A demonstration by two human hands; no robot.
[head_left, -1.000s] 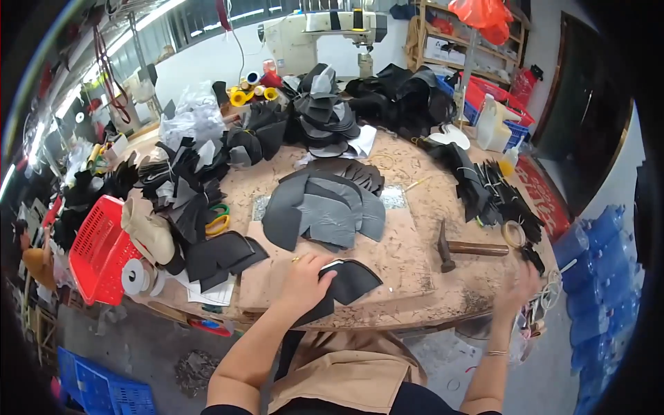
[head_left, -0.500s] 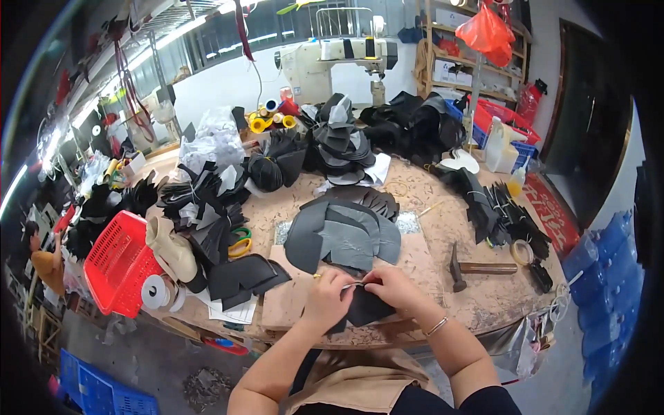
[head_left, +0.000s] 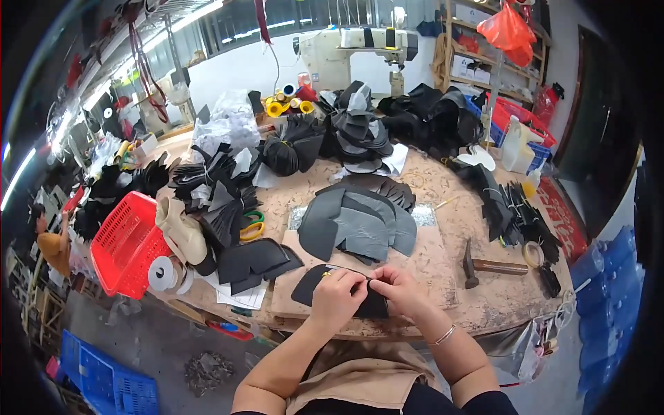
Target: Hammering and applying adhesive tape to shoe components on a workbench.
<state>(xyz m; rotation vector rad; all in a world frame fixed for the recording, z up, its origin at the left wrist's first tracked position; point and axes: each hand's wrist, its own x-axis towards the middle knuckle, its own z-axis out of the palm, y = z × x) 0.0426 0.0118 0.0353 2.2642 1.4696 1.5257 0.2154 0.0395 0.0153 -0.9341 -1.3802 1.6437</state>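
A black cut piece of shoe-upper material [head_left: 372,304] lies at the near edge of the work board. My left hand [head_left: 337,296] has thumb and fingers pinched on its upper edge. Close beside it, my right hand [head_left: 398,290] pinches the same edge, with the fingertips of both hands almost touching. Just beyond them rests a fanned stack of dark grey and black pieces [head_left: 366,225]. To the left lie more folded black pieces [head_left: 252,263], partly over white paper [head_left: 242,296].
A hammer [head_left: 494,266] and a tape roll [head_left: 533,254] lie at right. Scissors with yellow and green handles [head_left: 252,227], a beige boot form [head_left: 181,232], a white spool [head_left: 164,274] and a red basket [head_left: 123,242] stand left. A sewing machine [head_left: 325,59] is behind bundled black pieces [head_left: 290,149].
The black piece now lies flatter and shows more to the left of my left hand. Both hands stay pinched on its edge. The whole view has shifted slightly.
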